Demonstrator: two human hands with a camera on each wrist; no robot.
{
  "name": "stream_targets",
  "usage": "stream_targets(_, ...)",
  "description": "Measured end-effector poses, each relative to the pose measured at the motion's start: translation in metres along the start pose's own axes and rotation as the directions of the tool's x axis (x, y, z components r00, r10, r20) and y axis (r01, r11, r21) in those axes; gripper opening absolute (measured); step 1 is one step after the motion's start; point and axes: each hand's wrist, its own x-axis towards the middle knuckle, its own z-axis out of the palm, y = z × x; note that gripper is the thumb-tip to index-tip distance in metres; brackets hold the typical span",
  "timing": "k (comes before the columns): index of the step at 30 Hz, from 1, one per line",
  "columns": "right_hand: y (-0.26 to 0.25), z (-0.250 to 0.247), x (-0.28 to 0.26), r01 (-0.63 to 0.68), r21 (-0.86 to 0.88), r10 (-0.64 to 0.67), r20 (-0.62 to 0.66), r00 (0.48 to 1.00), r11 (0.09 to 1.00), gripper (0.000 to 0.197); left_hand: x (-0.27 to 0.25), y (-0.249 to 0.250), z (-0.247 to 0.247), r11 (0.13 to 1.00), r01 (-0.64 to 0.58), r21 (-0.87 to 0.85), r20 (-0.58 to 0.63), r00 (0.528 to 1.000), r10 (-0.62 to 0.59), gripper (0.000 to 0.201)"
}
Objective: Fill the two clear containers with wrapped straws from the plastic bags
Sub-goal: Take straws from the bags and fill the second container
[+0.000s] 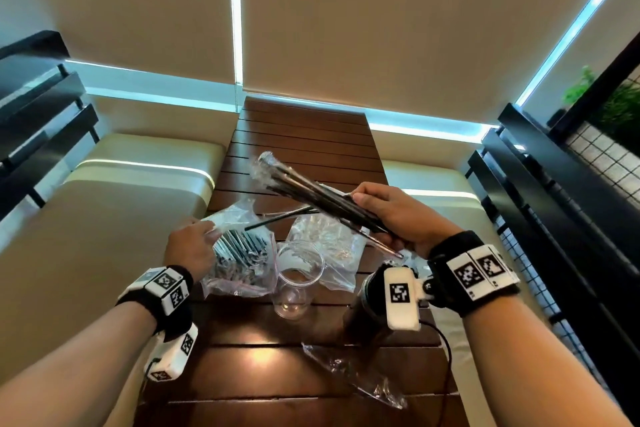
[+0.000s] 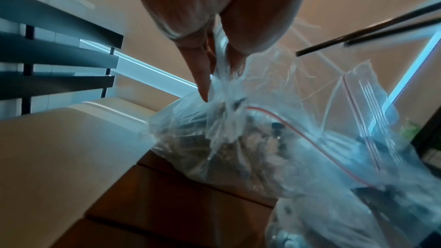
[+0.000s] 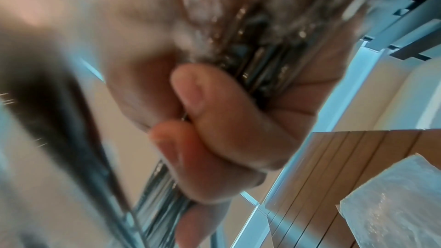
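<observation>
Dark slatted wood forms the table (image 1: 304, 135) on which the task's things lie, flanked by pale cushioned benches (image 1: 138, 184). Right hand (image 1: 391, 215): raised above the table's middle, fingers and thumb clenched round the near part of a bundle of wrapped straws (image 1: 311, 191); the right wrist view confirms the closed grasp, with black straws in clear wrappers (image 3: 257, 59) running through the fist. The bundle slants up and away to the left, its far end fanned in crinkled wrapping. Two loose black straws (image 1: 277, 218) jut leftward below it, over the bags.

Left hand (image 1: 190, 250): lowered to the plastic bag of straws (image 1: 239, 253) at the table's left, pinching a gathered fold of its clear film between thumb and fingers (image 2: 203, 74), as the left wrist view shows. This bag (image 2: 238, 139) has a red zip line and holds many dark straws.

Just right of that bag stands an upright clear container (image 1: 294, 281), apparently empty. A second clear plastic bag (image 1: 329, 246) lies behind and beside it; its contents cannot be told. Another container (image 1: 367, 308), dark within, stands under the right wrist, largely hidden by the wrist camera. Loose crumpled wrapping film (image 1: 349, 371) lies on the near boards. Both wrists wear black bands carrying white marker blocks (image 1: 481, 267).
</observation>
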Motion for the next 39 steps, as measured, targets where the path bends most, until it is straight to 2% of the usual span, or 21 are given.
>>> stream_targets(4,0.016,-0.001,0.007,-0.051,0.031,0.049,0.036,0.998,0.998,0.018,-0.014,-0.016,0.009,0.994,-0.062,0.091,0.196,0.980,0.043,0.014)
stream_targets(6,0.026,0.001,0.014,-0.082,0.001,0.082,0.053,0.995,0.997,0.019,-0.019,-0.020,0.013,0.997,-0.026,0.067,0.304,0.953,0.005,0.011)
stream_targets(7,0.030,0.003,0.017,-0.102,-0.010,0.102,0.056,0.993,0.995,0.019,-0.021,-0.021,0.014,0.997,-0.011,0.076,0.351,0.936,-0.017,0.022)
stream_targets(9,0.040,0.010,0.023,-0.145,-0.037,0.147,0.078,0.986,0.989,0.019,-0.023,-0.017,0.017,0.993,-0.079,0.091,0.413,0.910,0.035,0.074)
stream_targets(10,0.044,0.013,0.027,-0.163,-0.059,0.168,0.096,0.981,0.985,0.018,-0.025,-0.008,0.018,0.986,-0.161,0.044,0.370,0.920,0.134,0.089)
stream_targets(11,0.046,0.016,0.030,-0.180,-0.085,0.189,0.114,0.975,0.980,0.018,-0.029,0.005,0.018,0.967,-0.256,0.002,0.279,0.929,0.245,0.095)
stream_targets(12,0.049,0.019,0.034,-0.192,-0.105,0.205,0.130,0.970,0.976,0.019,-0.035,0.019,0.017,0.939,-0.343,-0.031,0.144,0.928,0.344,0.096)
stream_targets(13,0.050,0.021,0.038,-0.200,-0.121,0.217,0.147,0.965,0.972,0.020,-0.042,0.034,0.016,0.918,-0.392,-0.060,-0.018,0.920,0.391,0.095)
stream_targets(15,0.049,0.022,0.043,-0.200,-0.151,0.225,0.176,0.958,0.968,0.020,-0.054,0.057,0.014,0.905,-0.410,-0.109,-0.292,0.884,0.365,0.100)
stream_targets(16,0.048,0.022,0.045,-0.197,-0.171,0.228,0.186,0.956,0.965,0.020,-0.058,0.064,0.014,0.904,-0.416,-0.097,-0.376,0.857,0.354,0.107)
stream_targets(17,0.048,0.022,0.047,-0.198,-0.196,0.236,0.189,0.953,0.960,0.020,-0.060,0.067,0.015,0.900,-0.431,-0.064,-0.423,0.829,0.367,0.116)
stream_targets(19,0.048,0.022,0.049,-0.203,-0.246,0.252,0.185,0.950,0.948,0.020,-0.061,0.071,0.017,0.865,-0.499,0.049,-0.409,0.780,0.473,0.130)
stream_targets(21,0.047,0.027,0.052,-0.206,-0.273,0.261,0.186,0.947,0.940,0.021,-0.059,0.077,0.022,0.781,-0.596,0.187,-0.249,0.740,0.624,0.134)
stream_targets(23,0.045,0.035,0.054,-0.198,-0.297,0.264,0.203,0.943,0.934,0.020,-0.055,0.087,0.029,0.716,-0.655,0.240,-0.035,0.732,0.681,0.125)
stream_targets(24,0.044,0.040,0.054,-0.193,-0.311,0.266,0.210,0.941,0.931,0.020,-0.053,0.090,0.034,0.724,-0.658,0.207,0.022,0.743,0.669,0.111)
stream_targets(27,0.037,0.050,0.054,-0.165,-0.357,0.251,0.210,0.945,0.919,0.019,-0.048,0.096,0.039,0.792,-0.605,0.084,0.002,0.795,0.607,0.044)
stream_targets(29,0.032,0.051,0.054,-0.126,-0.395,0.217,0.194,0.957,0.910,0.019,-0.048,0.102,0.037,0.806,-0.589,0.061,0.043,0.808,0.588,0.024)
stream_targets(31,0.025,0.048,0.051,-0.120,-0.398,0.208,0.186,0.960,0.910,0.020,-0.048,0.105,0.035,0.810,-0.586,0.024,0.052,0.810,0.585,0.021)
stream_targets(34,0.008,0.040,0.042,-0.144,-0.291,0.199,0.168,0.965,0.946,0.023,-0.047,0.109,0.032,0.804,-0.591,-0.066,-0.021,0.806,0.591,0.024)
stream_targets(37,-0.013,0.027,0.030,-0.196,-0.125,0.218,0.198,0.956,0.973,0.047,-0.047,0.114,0.025,0.793,-0.592,-0.144,-0.080,0.806,0.587,0.025)
stream_targets(39,-0.021,0.014,0.024,-0.209,0.016,0.201,0.202,0.958,0.978,0.064,-0.047,0.117,0.016,0.813,-0.545,-0.204,-0.121,0.839,0.531,0.026)
